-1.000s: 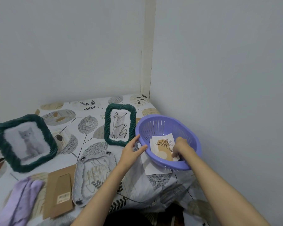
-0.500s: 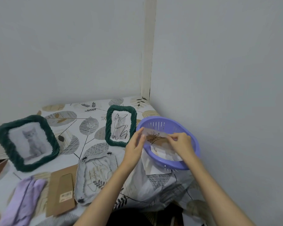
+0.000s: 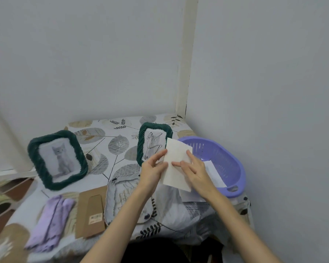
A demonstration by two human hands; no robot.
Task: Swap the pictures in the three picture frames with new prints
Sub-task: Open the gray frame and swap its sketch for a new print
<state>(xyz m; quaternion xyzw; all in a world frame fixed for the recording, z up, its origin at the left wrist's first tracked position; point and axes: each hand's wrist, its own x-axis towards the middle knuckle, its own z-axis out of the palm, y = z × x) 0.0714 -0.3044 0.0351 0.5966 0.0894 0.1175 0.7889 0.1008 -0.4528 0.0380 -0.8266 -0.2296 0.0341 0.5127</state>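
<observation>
While working at the leaf-patterned surface (image 3: 118, 145), kept a lilac cloth (image 3: 49, 224) bunched near the left front edge, likely parked clear of the job. Had propped a green frame with a cat picture (image 3: 33, 158) upright behind it, leaning back, seemingly not yet swapped. Had laid a brown cardboard backing (image 3: 90, 213) flat just beside the cloth. Right of that, had laid a pale frame (image 3: 122, 194) flat too, probably opened to take a print. Had stood a second green frame (image 3: 141, 147) upright further back, a scribbled drawing in it, its right side hidden by the raised sheet. Pinched a cream print (image 3: 176, 164) in the air between left hand (image 3: 152, 169) and right hand (image 3: 196, 171), each closed on one side of it. Turned the blank side to the camera, by the look to check or orient it. Kept a purple basket (image 3: 234, 168) at the far right, close to the wall, with more white sheets (image 3: 213, 171) inside. Had little free room there. Found bare surface only between the two upright frames.
</observation>
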